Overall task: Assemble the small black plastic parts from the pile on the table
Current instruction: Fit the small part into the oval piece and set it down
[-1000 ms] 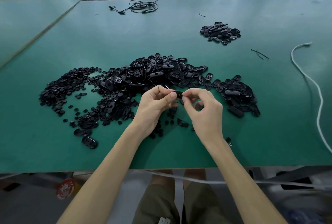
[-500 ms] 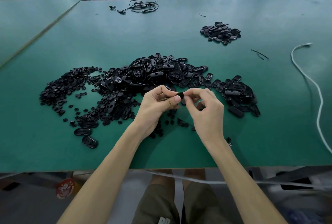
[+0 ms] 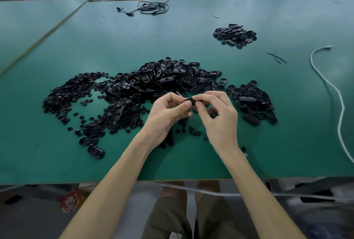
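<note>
Pinching one part, left hand faces right hand.

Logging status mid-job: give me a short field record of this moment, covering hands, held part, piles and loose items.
left hand: pinches a black part between thumb and fingers
right hand: pinches the same part from the other side
main pile: oval shells, mid-table, just beyond the hands
round pieces: small, spread left of the main pile
far pile: smaller heap, far right, apart from the rest
white cable: runs along the right side
black cord: coiled at the far edge
</note>
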A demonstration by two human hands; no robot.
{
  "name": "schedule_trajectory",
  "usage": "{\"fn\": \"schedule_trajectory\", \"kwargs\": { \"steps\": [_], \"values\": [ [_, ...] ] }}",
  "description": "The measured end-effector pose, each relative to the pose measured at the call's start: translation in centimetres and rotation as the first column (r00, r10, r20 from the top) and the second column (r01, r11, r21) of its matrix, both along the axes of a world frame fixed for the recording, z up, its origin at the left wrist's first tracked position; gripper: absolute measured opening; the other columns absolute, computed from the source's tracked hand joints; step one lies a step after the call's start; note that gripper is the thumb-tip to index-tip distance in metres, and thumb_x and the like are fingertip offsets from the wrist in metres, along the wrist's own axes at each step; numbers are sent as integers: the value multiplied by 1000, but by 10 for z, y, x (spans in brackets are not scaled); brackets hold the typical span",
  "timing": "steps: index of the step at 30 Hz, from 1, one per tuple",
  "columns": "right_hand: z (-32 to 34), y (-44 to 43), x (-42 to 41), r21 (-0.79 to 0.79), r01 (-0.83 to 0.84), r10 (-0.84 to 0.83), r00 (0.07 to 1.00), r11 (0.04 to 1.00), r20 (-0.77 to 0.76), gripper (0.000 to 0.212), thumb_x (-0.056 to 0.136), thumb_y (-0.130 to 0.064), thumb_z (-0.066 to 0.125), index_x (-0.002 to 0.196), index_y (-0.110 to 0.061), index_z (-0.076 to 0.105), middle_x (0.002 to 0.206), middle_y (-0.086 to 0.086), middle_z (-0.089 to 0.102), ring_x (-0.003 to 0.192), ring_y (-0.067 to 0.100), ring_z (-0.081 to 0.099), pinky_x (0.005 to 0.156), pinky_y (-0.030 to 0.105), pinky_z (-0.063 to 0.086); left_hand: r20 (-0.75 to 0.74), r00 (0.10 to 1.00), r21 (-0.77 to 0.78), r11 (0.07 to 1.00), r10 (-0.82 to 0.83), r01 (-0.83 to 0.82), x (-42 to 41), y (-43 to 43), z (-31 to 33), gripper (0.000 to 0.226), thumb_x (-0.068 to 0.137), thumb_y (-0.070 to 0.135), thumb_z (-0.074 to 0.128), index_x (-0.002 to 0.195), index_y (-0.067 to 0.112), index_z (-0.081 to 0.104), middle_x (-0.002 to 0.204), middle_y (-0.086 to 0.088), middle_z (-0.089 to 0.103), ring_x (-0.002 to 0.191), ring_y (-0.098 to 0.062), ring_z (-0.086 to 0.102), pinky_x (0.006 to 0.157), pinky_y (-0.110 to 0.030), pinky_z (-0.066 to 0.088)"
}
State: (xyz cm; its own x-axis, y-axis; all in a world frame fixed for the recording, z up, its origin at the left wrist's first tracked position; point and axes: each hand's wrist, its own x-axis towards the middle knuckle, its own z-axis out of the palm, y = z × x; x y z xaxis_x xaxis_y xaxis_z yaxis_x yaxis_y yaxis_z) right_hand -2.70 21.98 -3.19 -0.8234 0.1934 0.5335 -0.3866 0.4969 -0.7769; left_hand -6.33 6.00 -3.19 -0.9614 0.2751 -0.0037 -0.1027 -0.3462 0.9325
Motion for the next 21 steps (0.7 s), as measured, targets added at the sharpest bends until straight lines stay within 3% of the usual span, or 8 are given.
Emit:
{"fn": "schedule_trajectory", "kwargs": {
  "steps": [10, 21],
  "values": [
    [-1, 0, 1, -20, -15, 14, 999, 1000, -41, 17, 98, -8, 71, 110, -16, 80, 112, 1, 63, 89, 8, 66, 76, 15, 52, 114, 986, 164, 981, -123, 103, 1, -1, 6, 14, 94, 11, 64, 102, 0, 60, 80, -1, 75, 99, -19, 76, 83, -24, 60],
    [-1, -1, 1, -9, -20, 20, 1000, 1000, -24, 25, 100, -11, 68, 121, -24, 72, 112, -7, 65, 92, 4, 65, 73, 8, 44, 139, 984, 182, 980, -110, 84, -1, 0, 6, 10, 90, 10, 69, 97, 2, 65, 92, -6, 77, 94, -19, 76, 81, -25, 61]
  ]
}}
